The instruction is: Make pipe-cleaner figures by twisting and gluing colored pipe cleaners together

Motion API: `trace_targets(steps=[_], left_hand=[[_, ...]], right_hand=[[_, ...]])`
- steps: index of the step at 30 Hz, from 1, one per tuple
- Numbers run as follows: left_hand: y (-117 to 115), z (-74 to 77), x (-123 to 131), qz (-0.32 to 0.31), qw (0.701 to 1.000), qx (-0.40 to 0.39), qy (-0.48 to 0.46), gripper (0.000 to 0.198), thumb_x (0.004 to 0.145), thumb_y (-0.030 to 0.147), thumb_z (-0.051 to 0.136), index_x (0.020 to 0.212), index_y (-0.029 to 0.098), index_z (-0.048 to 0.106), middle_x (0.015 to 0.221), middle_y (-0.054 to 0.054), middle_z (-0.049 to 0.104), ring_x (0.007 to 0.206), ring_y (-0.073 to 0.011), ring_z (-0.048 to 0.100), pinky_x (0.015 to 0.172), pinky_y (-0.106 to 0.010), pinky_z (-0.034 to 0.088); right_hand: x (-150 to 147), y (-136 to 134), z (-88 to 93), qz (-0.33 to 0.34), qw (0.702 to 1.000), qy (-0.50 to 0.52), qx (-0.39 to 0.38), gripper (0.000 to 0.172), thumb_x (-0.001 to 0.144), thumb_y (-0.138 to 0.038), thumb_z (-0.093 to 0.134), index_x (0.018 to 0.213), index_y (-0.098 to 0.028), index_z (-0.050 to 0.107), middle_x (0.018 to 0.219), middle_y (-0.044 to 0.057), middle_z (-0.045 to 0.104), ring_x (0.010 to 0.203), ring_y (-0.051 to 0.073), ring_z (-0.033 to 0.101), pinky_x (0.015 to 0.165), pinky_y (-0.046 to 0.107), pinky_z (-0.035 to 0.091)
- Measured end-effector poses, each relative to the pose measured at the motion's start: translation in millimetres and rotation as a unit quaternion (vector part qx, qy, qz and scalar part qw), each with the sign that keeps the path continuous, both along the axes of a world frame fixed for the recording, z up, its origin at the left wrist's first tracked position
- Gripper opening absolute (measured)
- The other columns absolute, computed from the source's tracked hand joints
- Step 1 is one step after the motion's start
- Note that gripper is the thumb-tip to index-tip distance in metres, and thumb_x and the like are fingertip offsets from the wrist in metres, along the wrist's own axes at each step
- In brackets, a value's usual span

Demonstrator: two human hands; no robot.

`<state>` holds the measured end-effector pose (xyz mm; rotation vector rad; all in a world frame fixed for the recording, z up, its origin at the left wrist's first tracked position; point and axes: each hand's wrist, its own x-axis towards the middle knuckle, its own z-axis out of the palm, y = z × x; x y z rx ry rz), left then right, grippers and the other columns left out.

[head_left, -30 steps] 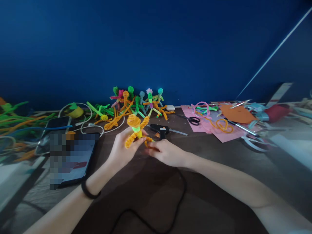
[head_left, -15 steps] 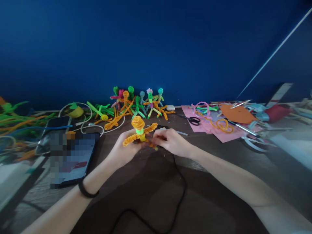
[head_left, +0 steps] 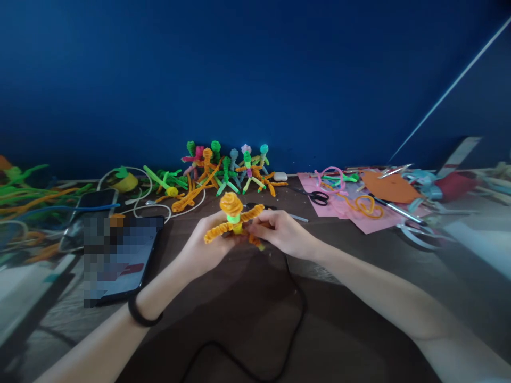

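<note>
Head cam: orange figure (head_left: 233, 219) pinched btwn both hands' fingers (head_left: 255, 229)

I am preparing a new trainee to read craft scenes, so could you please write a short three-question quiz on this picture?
1. True or false: both the left hand and the right hand have a grip on the orange figure.
2. On which side of the orange figure do the scissors lie? A) the person's left, B) the person's right, C) directly under it.
3. Fill in: the group of colourful figures stands at the foot of the ___ wall.
Key: 1 true; 2 B; 3 blue.
</note>
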<state>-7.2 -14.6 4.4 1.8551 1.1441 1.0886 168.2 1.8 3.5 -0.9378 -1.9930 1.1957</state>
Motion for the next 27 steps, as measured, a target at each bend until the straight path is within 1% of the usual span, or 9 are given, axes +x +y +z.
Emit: trace_targets(steps=[3,5,7,9,11,15,18,23,27], left_hand=[[-2,-0.2,1,-0.006,1.0,0.016,0.001,0.015,0.067,0.015,0.063,0.08,0.021,0.064,0.083,0.0,0.067,0.078,-0.0171,0.063,0.069,-0.025,0.051],[-1,-0.2,1,-0.013,1.0,0.013,-0.016,0.015,0.067,0.017,0.065,0.081,0.02,0.062,0.082,0.0,0.066,0.079,-0.0166,0.062,0.07,-0.025,0.051],[-1,0.2,1,-0.022,0.999,0.002,-0.038,0.018,0.065,0.017,0.067,0.081,0.02,0.06,0.082,0.001,0.065,0.078,-0.0156,0.062,0.071,-0.025,0.051],[0,1.1,1,-0.035,0.998,-0.01,-0.059,0.02,0.063,0.017,0.068,0.081,0.02,0.06,0.081,0.001,0.064,0.077,-0.0149,0.061,0.071,-0.025,0.051],[0,3.0,2,-0.047,0.995,-0.027,-0.078,0.019,0.062,0.016,0.069,0.078,0.019,0.059,0.078,0.001,0.062,0.076,-0.0148,0.061,0.071,-0.027,0.051],[-3,8.4,4,-0.062,0.99,-0.067,-0.111,0.016,0.06,0.013,0.07,0.069,0.018,0.058,0.072,0.002,0.058,0.069,-0.0123,0.058,0.067,-0.025,0.051],[-5,12.0,7,-0.057,0.983,-0.091,-0.15,0.015,0.059,0.008,0.069,0.064,0.017,0.058,0.068,0.003,0.056,0.066,-0.0095,0.057,0.064,-0.021,0.05],[-7,13.5,10,-0.053,0.963,-0.134,-0.227,0.016,0.059,0.008,0.07,0.068,0.017,0.06,0.068,0.003,0.058,0.064,-0.0077,0.055,0.059,-0.017,0.047],[-7,10.5,11,-0.034,0.952,-0.16,-0.26,0.016,0.059,0.013,0.072,0.068,0.018,0.059,0.061,0.005,0.056,0.056,-0.0071,0.052,0.05,-0.017,0.043]], right_hand=[[-2,0,-2.9,0.006,0.999,0.033,-0.036,0.03,0.081,-0.038,0.051,0.067,-0.012,0.056,0.064,0.002,0.057,0.055,0.008,0.05,0.053,0.021,0.038],[-3,2,-4.9,0.003,0.997,0.06,-0.044,0.029,0.08,-0.038,0.052,0.067,-0.012,0.055,0.063,0.001,0.056,0.055,0.007,0.049,0.052,0.02,0.037],[-3,3,-5.8,-0.006,0.996,0.071,-0.048,0.031,0.079,-0.041,0.053,0.067,-0.013,0.054,0.059,-0.001,0.051,0.05,0.005,0.043,0.048,0.019,0.033],[-3,4,-5.9,-0.017,0.996,0.067,-0.059,0.035,0.077,-0.046,0.054,0.067,-0.013,0.052,0.054,-0.004,0.045,0.046,0.004,0.035,0.044,0.019,0.027],[-2,4,-5.9,-0.021,0.995,0.064,-0.072,0.04,0.075,-0.052,0.054,0.067,-0.013,0.051,0.051,-0.005,0.04,0.044,0.003,0.03,0.041,0.019,0.022],[-2,5,-7.5,-0.014,0.995,0.059,-0.075,0.043,0.073,-0.057,0.053,0.066,-0.014,0.05,0.049,-0.006,0.037,0.042,0.004,0.029,0.04,0.019,0.019],[-3,5,-9.2,-0.006,0.993,0.066,-0.099,0.043,0.075,-0.056,0.052,0.064,-0.015,0.047,0.046,-0.007,0.038,0.039,0.003,0.029,0.038,0.019,0.018],[-4,3,-10.6,0.017,0.975,0.132,-0.179,0.041,0.075,-0.054,0.055,0.063,-0.017,0.042,0.042,-0.01,0.03,0.036,0.002,0.023,0.036,0.018,0.016],[-8,0,-15.5,0.028,0.954,0.195,-0.226,0.039,0.073,-0.052,0.058,0.067,-0.017,0.042,0.046,-0.01,0.031,0.038,0.002,0.023,0.037,0.018,0.015]])
